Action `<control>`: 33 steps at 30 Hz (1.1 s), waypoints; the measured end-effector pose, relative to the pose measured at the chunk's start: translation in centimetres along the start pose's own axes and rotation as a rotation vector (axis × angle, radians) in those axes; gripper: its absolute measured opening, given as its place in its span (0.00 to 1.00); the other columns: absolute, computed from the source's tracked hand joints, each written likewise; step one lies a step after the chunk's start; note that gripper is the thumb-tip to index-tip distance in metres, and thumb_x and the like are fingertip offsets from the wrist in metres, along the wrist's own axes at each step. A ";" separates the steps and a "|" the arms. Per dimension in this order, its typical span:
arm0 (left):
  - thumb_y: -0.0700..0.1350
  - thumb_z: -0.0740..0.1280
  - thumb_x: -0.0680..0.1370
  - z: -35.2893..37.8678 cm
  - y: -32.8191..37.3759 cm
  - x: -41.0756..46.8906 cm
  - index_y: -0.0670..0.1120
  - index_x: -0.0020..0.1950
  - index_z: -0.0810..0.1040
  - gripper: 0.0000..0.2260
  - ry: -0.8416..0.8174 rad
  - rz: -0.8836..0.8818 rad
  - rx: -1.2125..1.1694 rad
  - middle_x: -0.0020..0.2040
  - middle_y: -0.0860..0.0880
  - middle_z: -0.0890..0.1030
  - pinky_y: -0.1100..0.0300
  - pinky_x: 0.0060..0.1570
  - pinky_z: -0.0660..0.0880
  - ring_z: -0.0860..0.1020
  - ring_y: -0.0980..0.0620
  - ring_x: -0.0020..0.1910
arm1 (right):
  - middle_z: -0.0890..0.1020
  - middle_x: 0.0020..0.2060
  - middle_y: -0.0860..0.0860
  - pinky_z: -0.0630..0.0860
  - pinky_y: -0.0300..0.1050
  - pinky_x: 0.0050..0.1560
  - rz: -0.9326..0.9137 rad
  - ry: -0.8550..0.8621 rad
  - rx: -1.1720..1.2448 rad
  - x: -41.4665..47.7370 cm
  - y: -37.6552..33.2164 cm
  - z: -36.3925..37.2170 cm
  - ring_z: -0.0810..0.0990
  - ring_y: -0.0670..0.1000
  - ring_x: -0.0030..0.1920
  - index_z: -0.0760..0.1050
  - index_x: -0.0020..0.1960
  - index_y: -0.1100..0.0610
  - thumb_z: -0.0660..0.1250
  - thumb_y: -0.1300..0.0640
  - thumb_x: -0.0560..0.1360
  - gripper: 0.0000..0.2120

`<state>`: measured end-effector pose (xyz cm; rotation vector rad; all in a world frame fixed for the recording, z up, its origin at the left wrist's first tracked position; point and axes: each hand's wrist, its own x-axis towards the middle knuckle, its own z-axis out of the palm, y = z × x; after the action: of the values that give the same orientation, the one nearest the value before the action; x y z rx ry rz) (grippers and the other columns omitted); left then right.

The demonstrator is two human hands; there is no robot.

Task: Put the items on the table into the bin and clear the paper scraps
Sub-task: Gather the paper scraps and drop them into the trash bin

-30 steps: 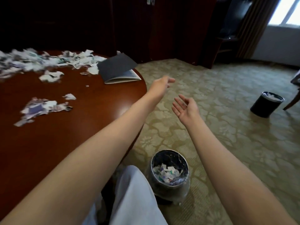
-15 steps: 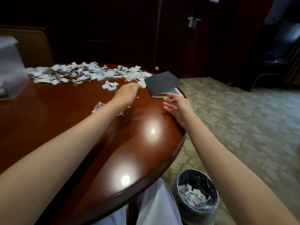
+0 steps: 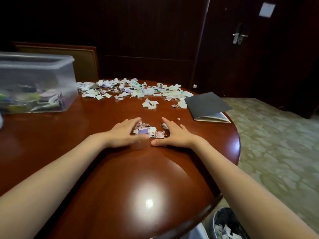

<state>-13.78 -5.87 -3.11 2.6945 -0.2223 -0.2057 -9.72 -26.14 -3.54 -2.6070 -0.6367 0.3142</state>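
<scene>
A small heap of paper scraps (image 3: 149, 131) lies in the middle of the round wooden table (image 3: 120, 187). My left hand (image 3: 126, 133) rests flat on the table at the heap's left side, fingers straight. My right hand (image 3: 174, 134) lies flat at the heap's right side, thumb pointing left under the heap. Together the two hands cup the heap. A long band of scraps (image 3: 131, 89) spreads across the far side of the table, with a small clump (image 3: 150, 104) in front of it. A dark metal waste bin (image 3: 224, 225) with scraps inside stands on the floor at the bottom right.
A clear plastic box (image 3: 36, 83) holding several items sits at the table's left. A dark booklet (image 3: 208, 106) lies at the table's right edge. A chair back (image 3: 82, 62) stands behind the table. Patterned carpet (image 3: 276, 144) lies to the right, a dark door (image 3: 241, 49) beyond.
My view has swung left from the floor bin to the table. Both hands came from the air over the carpet down onto the table, either side of the small heap.
</scene>
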 end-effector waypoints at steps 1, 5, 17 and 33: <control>0.81 0.54 0.57 0.1 -0.2 -0.4 0.54 0.77 0.44 0.55 -0.033 0.026 0.088 0.78 0.51 0.49 0.51 0.75 0.47 0.48 0.50 0.77 | 0.51 0.77 0.49 0.41 0.55 0.75 -0.008 -0.007 -0.020 0.2 -0.2 0.0 0.47 0.50 0.77 0.42 0.77 0.50 0.64 0.33 0.68 0.49; 0.76 0.63 0.59 0.1 -0.5 0.2 0.56 0.76 0.40 0.55 0.021 0.048 0.037 0.78 0.52 0.49 0.51 0.75 0.50 0.51 0.49 0.77 | 0.52 0.77 0.50 0.42 0.53 0.76 -0.055 0.001 -0.100 0.8 -0.9 0.4 0.48 0.49 0.77 0.41 0.77 0.53 0.59 0.33 0.72 0.45; 0.67 0.64 0.69 0.9 0.9 4.3 0.53 0.77 0.43 0.46 0.148 0.016 -0.030 0.78 0.49 0.51 0.50 0.74 0.54 0.53 0.47 0.76 | 0.51 0.77 0.54 0.43 0.53 0.74 0.035 0.344 -0.128 4.2 0.0 0.5 0.46 0.54 0.77 0.50 0.77 0.55 0.52 0.46 0.80 0.28; 0.67 0.62 0.71 1.1 0.8 10.6 0.51 0.78 0.45 0.44 0.282 -0.027 -0.037 0.78 0.49 0.53 0.49 0.73 0.55 0.55 0.47 0.76 | 0.52 0.76 0.54 0.49 0.52 0.74 0.125 0.322 -0.051 8.5 2.5 -1.2 0.49 0.54 0.77 0.52 0.76 0.54 0.51 0.42 0.80 0.29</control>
<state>-3.71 -8.98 -4.93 2.6513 -0.0955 0.1614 -0.99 -24.49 -4.56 -2.6686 -0.3757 -0.0873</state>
